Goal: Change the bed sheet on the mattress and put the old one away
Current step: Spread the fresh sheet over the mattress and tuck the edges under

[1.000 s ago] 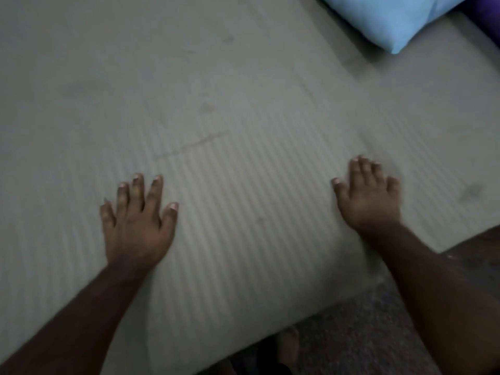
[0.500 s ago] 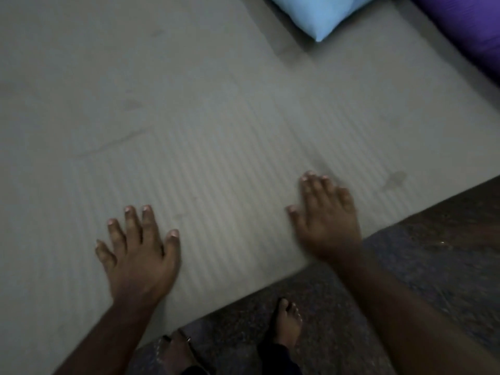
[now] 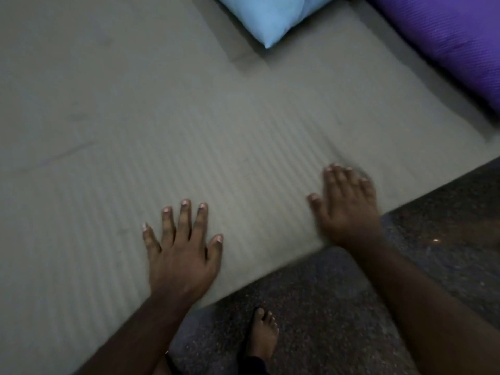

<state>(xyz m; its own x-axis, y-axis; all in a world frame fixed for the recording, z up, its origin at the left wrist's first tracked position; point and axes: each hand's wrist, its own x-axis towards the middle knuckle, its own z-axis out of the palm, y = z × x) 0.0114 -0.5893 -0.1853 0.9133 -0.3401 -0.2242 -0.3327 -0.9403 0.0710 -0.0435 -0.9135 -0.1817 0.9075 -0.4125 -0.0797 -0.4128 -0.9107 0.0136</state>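
A pale grey striped bed sheet (image 3: 167, 131) lies flat over the mattress and fills most of the view. My left hand (image 3: 184, 250) rests on it near the front edge, palm down with fingers spread and straight. My right hand (image 3: 346, 204) presses flat on the sheet further right, close to the mattress edge, fingers straight and together. Neither hand holds any cloth. The sheet's near edge runs diagonally from bottom centre up to the right.
A light blue pillow (image 3: 273, 17) lies at the top centre of the bed. A purple cushion or bolster (image 3: 454, 41) sits at the top right. Dark speckled floor (image 3: 338, 307) lies in front of the bed, where my bare foot (image 3: 262, 334) stands.
The view has swung left along the bed, so both hands appear further right. Both hands stay flat on the sheet. More floor, my foot and the purple cushion have come into view.
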